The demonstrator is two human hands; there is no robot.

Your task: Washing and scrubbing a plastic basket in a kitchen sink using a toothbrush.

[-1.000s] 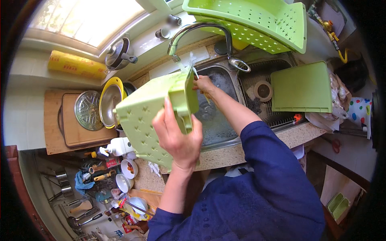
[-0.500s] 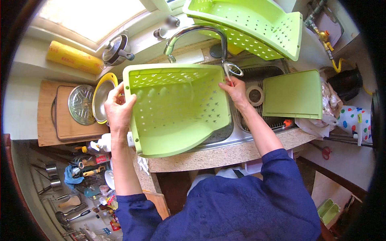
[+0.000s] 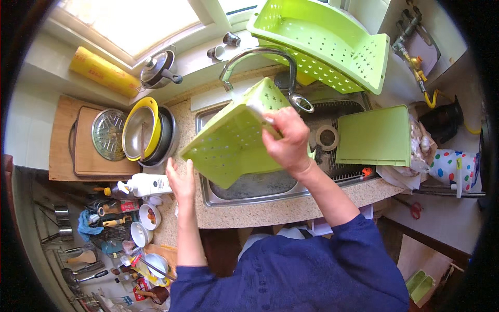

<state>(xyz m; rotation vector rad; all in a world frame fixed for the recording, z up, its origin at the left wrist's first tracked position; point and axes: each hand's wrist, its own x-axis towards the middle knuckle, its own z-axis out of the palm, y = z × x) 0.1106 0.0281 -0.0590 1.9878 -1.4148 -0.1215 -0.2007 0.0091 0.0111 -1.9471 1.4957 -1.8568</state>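
Observation:
A light-green plastic basket, pierced with small holes, is tilted over the sink. My right hand is closed around its upper right rim. Just below the basket's left corner, my left hand has its fingers stretched out and apart, holding nothing. The chrome faucet arches over the basket's upper end.
A second green perforated basket stands behind the sink. A flat green panel lies over the right basin beside plastic bags. Nested bowls, cutting boards and a white pump bottle are at left.
My left hand has let go of the basket and moved down and right. My right hand has turned the basket from lying wide and level to a steep tilt.

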